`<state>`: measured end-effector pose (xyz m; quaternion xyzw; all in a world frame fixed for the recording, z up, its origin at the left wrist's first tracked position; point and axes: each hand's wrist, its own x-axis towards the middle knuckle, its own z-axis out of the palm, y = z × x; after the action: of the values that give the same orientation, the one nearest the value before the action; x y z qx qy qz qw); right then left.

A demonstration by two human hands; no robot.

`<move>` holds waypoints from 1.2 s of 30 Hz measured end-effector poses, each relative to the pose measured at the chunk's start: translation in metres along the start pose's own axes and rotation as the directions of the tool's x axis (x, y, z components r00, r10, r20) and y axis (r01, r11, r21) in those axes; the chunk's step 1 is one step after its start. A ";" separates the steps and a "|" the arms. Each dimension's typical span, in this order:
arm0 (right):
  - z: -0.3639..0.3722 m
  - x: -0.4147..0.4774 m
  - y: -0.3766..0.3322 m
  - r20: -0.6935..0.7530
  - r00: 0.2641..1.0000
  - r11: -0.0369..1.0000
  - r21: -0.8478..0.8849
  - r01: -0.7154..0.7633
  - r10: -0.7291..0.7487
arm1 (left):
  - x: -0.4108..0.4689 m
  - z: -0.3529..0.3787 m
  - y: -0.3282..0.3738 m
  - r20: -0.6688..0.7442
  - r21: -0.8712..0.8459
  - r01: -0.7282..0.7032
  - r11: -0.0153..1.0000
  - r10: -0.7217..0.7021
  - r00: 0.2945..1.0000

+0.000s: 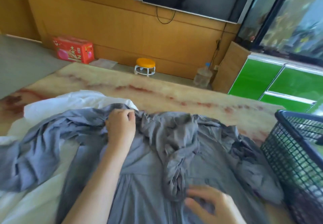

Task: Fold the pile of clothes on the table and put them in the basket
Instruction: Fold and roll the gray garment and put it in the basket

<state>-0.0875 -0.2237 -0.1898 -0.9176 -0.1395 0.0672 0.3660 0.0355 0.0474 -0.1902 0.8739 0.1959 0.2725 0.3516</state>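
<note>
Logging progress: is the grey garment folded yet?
Not folded. The grey garment lies spread out and rumpled on the table.

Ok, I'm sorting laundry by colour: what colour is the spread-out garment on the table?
The garment is plain bluish grey, no pattern; the head view shows it.

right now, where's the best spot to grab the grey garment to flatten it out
Probably the far right edge of the grey garment, opposite where the left hand grips it. It lies bunched in a ridge down its middle, so a pinch from above there, pulling toward the basket, should spread it.
</note>
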 end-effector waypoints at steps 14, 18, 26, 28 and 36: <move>0.034 0.082 -0.023 -0.139 0.951 0.961 0.039 -0.273 0.276 | -0.115 0.001 0.025 0.507 -0.119 0.145 0.982 -0.065 0.859; 0.013 0.075 -0.029 -0.054 0.922 0.514 0.842 -0.165 0.384 | -0.120 -0.003 0.032 0.566 -0.219 0.172 0.960 -0.018 0.824; -0.003 0.023 0.015 -0.044 0.961 0.874 0.427 -0.229 0.274 | -0.146 -0.027 0.033 0.210 -0.074 -0.281 0.957 0.291 0.933; -0.001 0.015 0.030 -0.127 0.988 0.992 0.095 -0.077 0.089 | -0.158 -0.025 0.023 0.267 -0.057 -0.406 0.912 0.406 0.874; 0.014 0.018 0.017 -0.243 0.889 0.892 -0.342 0.296 -0.388 | -0.172 -0.026 0.037 0.127 -0.200 -0.467 0.862 0.495 0.860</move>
<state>-0.0699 -0.2208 -0.2116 -0.9215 -0.2508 -0.1628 0.2478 -0.1078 -0.0561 -0.2066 0.8839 -0.0834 0.2893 0.3578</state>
